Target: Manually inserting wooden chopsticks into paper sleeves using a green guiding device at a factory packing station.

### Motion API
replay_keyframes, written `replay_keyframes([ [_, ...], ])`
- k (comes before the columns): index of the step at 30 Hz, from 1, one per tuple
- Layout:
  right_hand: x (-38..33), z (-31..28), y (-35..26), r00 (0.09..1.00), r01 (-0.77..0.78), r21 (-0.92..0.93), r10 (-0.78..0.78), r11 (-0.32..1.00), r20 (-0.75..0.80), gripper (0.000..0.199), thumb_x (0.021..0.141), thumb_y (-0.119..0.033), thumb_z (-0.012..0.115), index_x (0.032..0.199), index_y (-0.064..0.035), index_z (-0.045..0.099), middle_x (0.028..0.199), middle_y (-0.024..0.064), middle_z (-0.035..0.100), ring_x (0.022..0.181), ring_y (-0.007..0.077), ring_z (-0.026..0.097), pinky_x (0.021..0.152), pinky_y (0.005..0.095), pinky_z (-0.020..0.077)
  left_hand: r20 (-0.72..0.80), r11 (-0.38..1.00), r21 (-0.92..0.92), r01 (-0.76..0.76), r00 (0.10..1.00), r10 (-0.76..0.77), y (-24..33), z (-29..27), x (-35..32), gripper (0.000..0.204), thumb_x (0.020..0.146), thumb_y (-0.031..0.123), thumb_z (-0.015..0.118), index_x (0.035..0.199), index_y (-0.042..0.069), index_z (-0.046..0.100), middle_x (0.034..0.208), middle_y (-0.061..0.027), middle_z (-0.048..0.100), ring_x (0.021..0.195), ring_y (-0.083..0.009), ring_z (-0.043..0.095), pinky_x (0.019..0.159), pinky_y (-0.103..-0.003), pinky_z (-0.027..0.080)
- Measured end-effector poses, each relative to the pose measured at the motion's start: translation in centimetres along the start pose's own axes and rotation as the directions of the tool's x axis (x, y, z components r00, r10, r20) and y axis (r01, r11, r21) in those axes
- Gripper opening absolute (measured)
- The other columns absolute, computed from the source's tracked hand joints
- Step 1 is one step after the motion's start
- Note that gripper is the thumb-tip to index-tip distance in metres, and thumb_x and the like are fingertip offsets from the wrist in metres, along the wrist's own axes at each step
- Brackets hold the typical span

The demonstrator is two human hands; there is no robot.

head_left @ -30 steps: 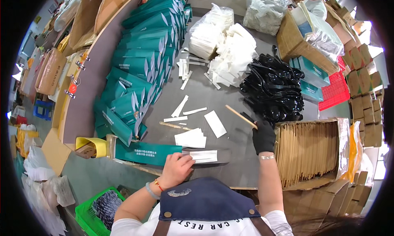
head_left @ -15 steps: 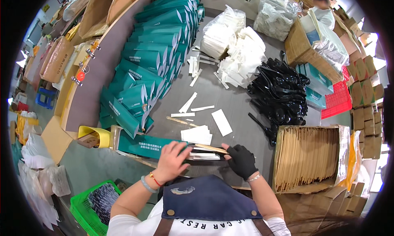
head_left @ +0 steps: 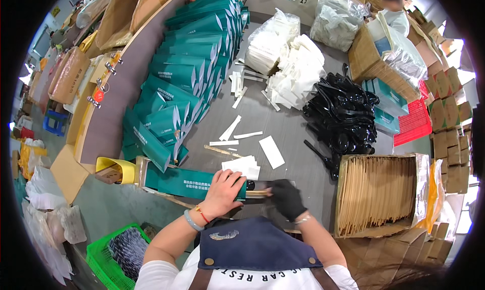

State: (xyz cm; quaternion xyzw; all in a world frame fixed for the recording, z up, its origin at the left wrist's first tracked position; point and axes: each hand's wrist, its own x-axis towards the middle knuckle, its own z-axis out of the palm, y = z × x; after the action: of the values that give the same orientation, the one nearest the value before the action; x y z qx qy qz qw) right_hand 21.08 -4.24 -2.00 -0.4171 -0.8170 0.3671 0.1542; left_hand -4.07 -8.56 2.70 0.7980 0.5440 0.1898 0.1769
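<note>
1. Right hand (head_left: pixel 287 199), in a black glove with bare fingertips: at the outer ends of the pale, slender wooden sticks (head_left: pixel 258 193). Motion blur hides whether the fingers pinch or push, so I cannot tell.
2. Left hand (head_left: pixel 225 193), bare: fingers close together, laid over the open end of the flat, dark-green paper-like sleeve (head_left: pixel 177 182); any pinch beneath is hidden.
3. The sleeve lies lengthwise along the table's near edge, its mouth toward the right hand, the sticks' ends jutting out.
4. Handling, as a judgement: the sleeve should be light, thin and easily creased – best steadied flat near its mouth. The sticks look stiff, light and smooth; hold them by their outer ends, together.
5. Writing: two rows of pale characters on the sleeve; similar print on the heaped green sleeves (head_left: pixel 174 75) beyond; arched black lettering on the white shirt (head_left: pixel 252 281).
</note>
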Motion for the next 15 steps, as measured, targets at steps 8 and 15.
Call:
replay_keyframes([
  [8, 2.2, 2.9, -5.7, 0.98, -0.152, 0.405, 0.192, 0.902, -0.06, 0.036, 0.072, -0.019, 0.076, 0.101, -0.0059, 0.061, 0.101, 0.0143, 0.06, 0.094, 0.0343, 0.058, 0.08, 0.0407, 0.0471, 0.018, 0.999, 0.021, -0.035, 0.999, 0.034, 0.0, 0.8, 0.9, 0.067, 0.061, 0.02, 0.081, 0.123, 0.012, 0.057, 0.116, -0.0075, 0.053, 0.105, -0.0296, 0.049, 0.089, -0.043, 0.041],
  [15, 2.0, -1.5, -5.1, 0.998, -0.022, -0.371, 0.043, 0.928, 0.05, 0.062, 0.057, -0.038, 0.084, 0.109, -0.0134, 0.061, 0.106, 0.0064, 0.059, 0.103, 0.0276, 0.055, 0.087, 0.0458, 0.0395, 0.491, 0.969, 0.173, -0.175, 0.869, 0.069, 0.3, -1.5, 2.8, 0.047, 0.06, 0.015, 0.077, 0.105, 0.018, 0.064, 0.105, -0.0089, 0.052, 0.1, -0.0307, 0.05, 0.078, -0.042, 0.044],
])
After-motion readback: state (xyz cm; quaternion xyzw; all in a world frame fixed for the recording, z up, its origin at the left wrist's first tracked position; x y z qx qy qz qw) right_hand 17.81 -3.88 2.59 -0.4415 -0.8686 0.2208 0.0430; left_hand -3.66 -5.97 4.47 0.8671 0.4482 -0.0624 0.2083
